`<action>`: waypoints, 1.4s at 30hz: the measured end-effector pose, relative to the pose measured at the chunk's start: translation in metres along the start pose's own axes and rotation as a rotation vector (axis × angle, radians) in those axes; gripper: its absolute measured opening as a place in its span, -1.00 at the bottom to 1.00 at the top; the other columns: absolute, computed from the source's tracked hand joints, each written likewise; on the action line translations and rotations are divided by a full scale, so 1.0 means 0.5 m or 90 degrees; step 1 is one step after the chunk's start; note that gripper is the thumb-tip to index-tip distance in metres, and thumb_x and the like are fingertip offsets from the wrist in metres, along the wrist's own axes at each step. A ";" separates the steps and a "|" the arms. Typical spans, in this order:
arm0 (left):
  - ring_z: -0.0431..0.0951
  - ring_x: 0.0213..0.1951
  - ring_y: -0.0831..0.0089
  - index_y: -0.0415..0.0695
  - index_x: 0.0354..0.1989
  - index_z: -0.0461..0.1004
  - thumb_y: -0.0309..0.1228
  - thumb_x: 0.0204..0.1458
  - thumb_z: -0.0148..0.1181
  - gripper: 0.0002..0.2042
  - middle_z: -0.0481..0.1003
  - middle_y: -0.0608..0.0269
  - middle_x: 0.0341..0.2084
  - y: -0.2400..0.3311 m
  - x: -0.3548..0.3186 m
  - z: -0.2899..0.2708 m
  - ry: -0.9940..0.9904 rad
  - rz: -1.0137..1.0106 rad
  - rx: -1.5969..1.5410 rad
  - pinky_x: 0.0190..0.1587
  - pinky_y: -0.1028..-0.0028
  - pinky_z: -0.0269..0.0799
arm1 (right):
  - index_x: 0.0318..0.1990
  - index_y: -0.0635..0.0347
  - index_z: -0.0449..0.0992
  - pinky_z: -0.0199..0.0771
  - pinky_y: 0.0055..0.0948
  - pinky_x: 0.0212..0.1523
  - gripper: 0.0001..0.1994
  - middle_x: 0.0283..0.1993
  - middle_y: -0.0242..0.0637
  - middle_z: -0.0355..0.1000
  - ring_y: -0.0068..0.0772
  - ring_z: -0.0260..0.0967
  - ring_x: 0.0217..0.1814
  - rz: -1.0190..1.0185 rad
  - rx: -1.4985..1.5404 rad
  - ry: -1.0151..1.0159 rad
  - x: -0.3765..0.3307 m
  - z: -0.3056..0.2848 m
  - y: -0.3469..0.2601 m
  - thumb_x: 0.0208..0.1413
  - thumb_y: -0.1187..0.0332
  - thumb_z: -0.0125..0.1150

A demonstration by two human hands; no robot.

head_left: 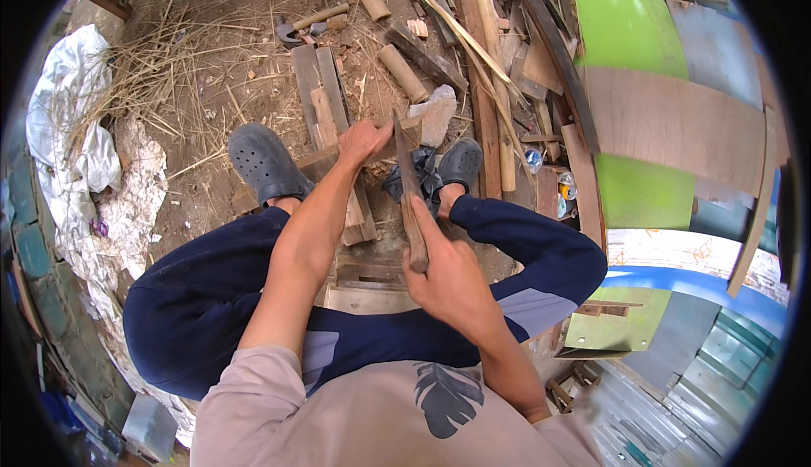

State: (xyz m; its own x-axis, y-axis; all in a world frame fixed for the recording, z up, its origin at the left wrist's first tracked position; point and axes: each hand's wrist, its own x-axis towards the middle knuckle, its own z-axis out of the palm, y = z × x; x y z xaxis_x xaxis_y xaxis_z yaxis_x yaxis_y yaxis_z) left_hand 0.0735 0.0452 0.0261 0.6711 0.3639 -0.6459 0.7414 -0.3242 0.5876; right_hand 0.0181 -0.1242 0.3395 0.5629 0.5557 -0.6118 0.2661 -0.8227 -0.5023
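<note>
My right hand (448, 277) is wrapped round the wooden handle of a long, dark-bladed knife (407, 167), which points away from me. The blade's far end lies close beside my left hand (363, 142). That hand is closed on a short piece of wood (410, 131), whose end shows just right of the blade; the rest is mostly covered by the fingers. Under and beyond my left hand are narrow wooden boards (321, 87), laid lengthwise on the ground between my feet. A dark crumpled plastic bag (422, 163) sits by my right shoe (461, 171).
A hammer (289, 32) and cut bamboo pieces (403, 73) lie ahead. Long timber strips (481, 112) run along the right, near green and brown panels (634, 188). A white sheet (72, 120) and dry straw (169, 70) spread at left. A pale stone (435, 114) rests near my right foot.
</note>
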 end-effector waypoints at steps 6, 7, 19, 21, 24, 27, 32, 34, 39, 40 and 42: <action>0.60 0.01 -0.13 -0.06 0.01 0.64 0.45 0.05 -0.22 -0.17 0.61 -0.22 -0.11 0.005 -0.018 0.005 0.000 -0.012 0.010 0.08 0.10 0.45 | 0.42 0.43 0.06 0.51 0.10 -0.16 -0.21 -0.44 0.36 0.47 0.38 0.50 -0.31 -0.029 -0.003 0.045 0.038 0.019 0.002 0.00 0.44 0.23; 0.59 0.03 -0.13 0.04 0.06 0.62 0.46 0.04 -0.22 -0.19 0.60 -0.22 -0.09 0.003 -0.014 0.008 -0.009 -0.026 0.017 0.10 0.08 0.44 | 0.41 0.43 0.10 0.50 0.09 -0.21 -0.25 -0.51 0.32 0.45 0.36 0.50 -0.37 -0.051 -0.004 0.061 0.031 0.022 -0.001 0.04 0.43 0.22; 0.61 -0.01 -0.17 -0.20 -0.05 0.65 0.47 0.01 -0.17 -0.11 0.61 -0.27 -0.17 -0.013 0.003 0.013 0.039 -0.013 0.011 0.04 0.08 0.46 | 0.33 0.52 0.14 0.51 0.11 -0.13 -0.28 -0.36 0.41 0.48 0.40 0.51 -0.23 -0.071 -0.005 0.025 0.008 0.004 -0.004 -0.06 0.49 0.17; 0.60 -0.01 -0.18 -0.22 -0.06 0.64 0.46 0.01 -0.17 -0.10 0.61 -0.30 -0.16 -0.003 -0.011 0.017 0.031 -0.001 0.001 0.05 0.07 0.45 | 0.38 0.49 0.11 0.50 0.03 -0.21 -0.25 -0.44 0.34 0.48 0.35 0.51 -0.29 -0.068 -0.012 0.050 0.024 -0.001 0.015 -0.01 0.47 0.20; 0.59 0.00 -0.19 -0.24 -0.06 0.64 0.46 0.01 -0.16 -0.10 0.59 -0.33 -0.15 0.007 -0.021 0.025 0.024 0.027 -0.024 0.06 0.07 0.45 | 0.40 0.47 0.09 0.51 0.07 -0.18 -0.22 -0.45 0.35 0.48 0.38 0.51 -0.30 -0.060 0.016 0.092 0.138 0.021 0.045 -0.02 0.47 0.22; 0.59 0.00 -0.18 -0.13 -0.03 0.65 0.44 0.02 -0.14 -0.16 0.60 -0.29 -0.13 -0.016 -0.007 0.010 0.056 -0.003 -0.003 0.07 0.08 0.45 | 0.37 0.50 0.13 0.50 0.11 -0.18 -0.25 -0.44 0.38 0.47 0.36 0.51 -0.29 -0.079 0.005 0.061 0.023 0.012 0.001 -0.05 0.50 0.20; 0.59 0.00 -0.19 -0.13 -0.01 0.65 0.43 0.01 -0.12 -0.17 0.59 -0.32 -0.14 0.012 -0.031 0.014 0.036 0.034 -0.011 0.06 0.09 0.46 | 0.43 0.45 0.03 0.53 0.11 -0.11 -0.14 -0.41 0.40 0.49 0.45 0.51 -0.28 -0.024 -0.006 0.070 0.141 0.036 0.028 -0.10 0.49 0.22; 0.61 -0.03 -0.18 -0.22 -0.06 0.65 0.39 0.05 -0.11 -0.18 0.60 -0.34 -0.16 0.014 -0.029 0.019 0.050 0.018 -0.004 0.05 0.09 0.47 | 0.43 0.46 0.03 0.52 0.13 -0.11 -0.15 -0.40 0.40 0.49 0.47 0.50 -0.28 -0.031 0.002 0.068 0.116 0.037 0.026 -0.09 0.48 0.21; 0.62 -0.09 -0.20 -0.17 -0.13 0.68 0.28 0.12 -0.10 -0.30 0.60 -0.34 -0.24 0.012 -0.032 0.018 0.107 -0.010 0.004 0.02 0.06 0.48 | 0.42 0.47 0.03 0.52 0.14 -0.13 -0.16 -0.38 0.39 0.49 0.41 0.51 -0.30 -0.087 -0.016 0.095 0.066 0.054 0.030 -0.08 0.45 0.22; 0.62 -0.09 -0.21 -0.19 -0.14 0.68 0.26 0.13 -0.10 -0.30 0.60 -0.36 -0.26 0.028 -0.046 0.023 0.099 0.007 -0.012 0.02 0.06 0.48 | 0.44 0.46 0.01 0.53 0.12 -0.12 -0.13 -0.39 0.38 0.49 0.40 0.51 -0.31 -0.076 -0.030 0.113 0.099 0.061 0.046 -0.09 0.44 0.23; 0.62 -0.11 -0.21 -0.19 -0.15 0.68 0.21 0.16 -0.10 -0.34 0.60 -0.35 -0.28 0.016 -0.042 0.033 0.104 0.014 -0.007 0.02 0.05 0.49 | 0.44 0.45 0.03 0.52 0.12 -0.12 -0.14 -0.41 0.36 0.50 0.41 0.51 -0.31 -0.057 -0.020 0.091 0.141 0.064 0.058 -0.09 0.44 0.23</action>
State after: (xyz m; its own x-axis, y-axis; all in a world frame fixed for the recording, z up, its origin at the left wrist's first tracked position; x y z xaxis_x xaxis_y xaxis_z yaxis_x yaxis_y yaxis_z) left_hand 0.0655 0.0209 0.0364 0.6771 0.4943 -0.5451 0.7255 -0.3244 0.6070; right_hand 0.0403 -0.1051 0.2624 0.6410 0.6065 -0.4704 0.3434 -0.7747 -0.5310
